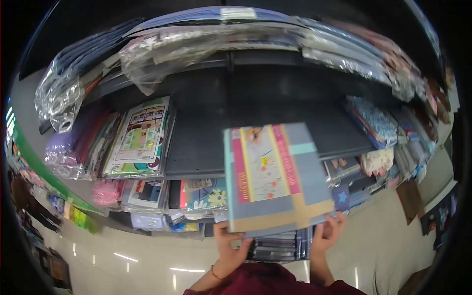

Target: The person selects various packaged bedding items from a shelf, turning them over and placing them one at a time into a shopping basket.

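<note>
A flat grey package point(314, 172) with tan and mint stripes and a pink-edged label is held up in front of the dark middle shelf. My left hand point(231, 248) grips its lower left corner, fingers bent around the edge. At the lower right corner, my right hand point(328, 233) has its fingers curled at the edge. Below the package, between my hands, a stack of dark folded packages point(275, 247) shows.
On the middle shelf point(196, 167), wrapped packages point(140, 137) lean at left and a blue patterned package point(371, 123) lies at right. Plastic-wrapped textiles point(172, 44) fill the shelf above. More packages point(204, 194) sit lower down, above the shiny floor point(147, 250).
</note>
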{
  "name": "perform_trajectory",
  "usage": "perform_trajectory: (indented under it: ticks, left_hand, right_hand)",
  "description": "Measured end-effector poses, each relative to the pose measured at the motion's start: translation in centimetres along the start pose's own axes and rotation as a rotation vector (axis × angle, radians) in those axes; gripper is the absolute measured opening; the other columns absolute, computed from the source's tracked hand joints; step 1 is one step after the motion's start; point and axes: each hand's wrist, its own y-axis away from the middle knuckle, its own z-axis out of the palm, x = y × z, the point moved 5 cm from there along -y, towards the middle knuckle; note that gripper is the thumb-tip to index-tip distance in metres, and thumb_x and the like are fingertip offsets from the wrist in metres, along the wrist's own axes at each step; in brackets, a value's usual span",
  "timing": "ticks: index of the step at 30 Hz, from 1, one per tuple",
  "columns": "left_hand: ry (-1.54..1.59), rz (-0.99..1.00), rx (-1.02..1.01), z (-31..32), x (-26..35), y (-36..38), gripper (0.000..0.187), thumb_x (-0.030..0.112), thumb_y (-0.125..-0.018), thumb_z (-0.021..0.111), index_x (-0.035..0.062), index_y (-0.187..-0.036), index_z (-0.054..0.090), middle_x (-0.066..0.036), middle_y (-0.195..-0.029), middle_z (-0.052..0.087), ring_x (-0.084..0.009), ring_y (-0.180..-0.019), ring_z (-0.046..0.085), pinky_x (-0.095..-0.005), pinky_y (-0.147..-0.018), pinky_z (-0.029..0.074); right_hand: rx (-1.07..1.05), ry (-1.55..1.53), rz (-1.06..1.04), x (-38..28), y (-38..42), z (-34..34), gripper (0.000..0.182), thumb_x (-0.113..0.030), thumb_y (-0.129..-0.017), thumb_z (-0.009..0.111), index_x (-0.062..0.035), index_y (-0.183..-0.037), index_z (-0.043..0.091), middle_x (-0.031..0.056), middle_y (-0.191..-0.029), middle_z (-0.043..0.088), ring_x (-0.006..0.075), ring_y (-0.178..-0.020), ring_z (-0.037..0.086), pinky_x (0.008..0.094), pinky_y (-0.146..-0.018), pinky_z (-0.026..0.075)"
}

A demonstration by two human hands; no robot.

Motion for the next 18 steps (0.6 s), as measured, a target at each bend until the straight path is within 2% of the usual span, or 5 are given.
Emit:
perform_trajectory:
  ticks: [6,8,11,14,18]
  left_hand:
    - [-0.126,-0.085,0.036,-1.7,-4.3,-2.5,0.031,0.006,-0.075,0.074,0.0057,-0.101,0.057,-0.019,-0.108,0.047,-0.0356,-0.101,0.047,-0.0434,-0.087,0.041]
    - [-0.192,-0.217,-0.014,-1.9,-5.3,-4.0,0.032,0.005,-0.076,0.071,0.0034,-0.104,0.055,-0.022,-0.117,0.046,-0.0382,-0.112,0.043,-0.0469,-0.099,0.034]
    - [-0.688,0.029,0.043,-2.5,-4.5,-8.8,0.029,0.01,-0.081,0.069,0.0085,-0.108,0.059,-0.02,-0.124,0.051,-0.0406,-0.124,0.041,-0.0471,-0.095,0.039]
    - [-0.588,0.041,-0.104,-1.2,-7.9,-12.1,0.024,0.006,-0.079,0.068,0.0083,-0.101,0.059,-0.013,-0.133,0.05,-0.0373,-0.131,0.038,-0.0504,-0.1,0.034]
    - [-0.584,0.072,-0.106,-0.8,-11.3,-17.0,0.024,0.006,-0.079,0.066,0.0094,-0.102,0.059,-0.008,-0.127,0.056,-0.0306,-0.117,0.054,-0.0425,-0.092,0.043]
  right_hand:
    - [-0.029,-0.23,0.202,1.2,-0.5,7.3,0.029,0.006,-0.078,0.063,-0.0008,-0.106,0.062,0.0131,-0.117,0.042,0.0233,-0.099,0.05,0.031,-0.083,0.044]
    - [-0.183,0.094,0.003,0.7,-2.2,9.1,0.028,0.002,-0.076,0.067,-0.0025,-0.103,0.064,0.0143,-0.114,0.044,0.0276,-0.1,0.05,0.0355,-0.089,0.041]
    - [-0.239,0.263,-0.109,-0.4,-4.5,12.6,0.022,-0.003,-0.079,0.068,-0.0055,-0.1,0.067,0.0154,-0.115,0.05,0.0347,-0.108,0.05,0.0435,-0.099,0.035]
    - [-0.267,0.226,-0.104,1.4,-6.7,16.6,0.019,-0.002,-0.082,0.064,-0.0057,-0.1,0.067,0.0138,-0.119,0.054,0.0339,-0.114,0.05,0.0432,-0.099,0.037]
    - [-0.272,0.191,-0.041,2.5,-9.5,20.7,0.019,-0.004,-0.083,0.064,-0.0053,-0.102,0.067,0.0138,-0.118,0.058,0.0326,-0.112,0.055,0.0397,-0.093,0.044]
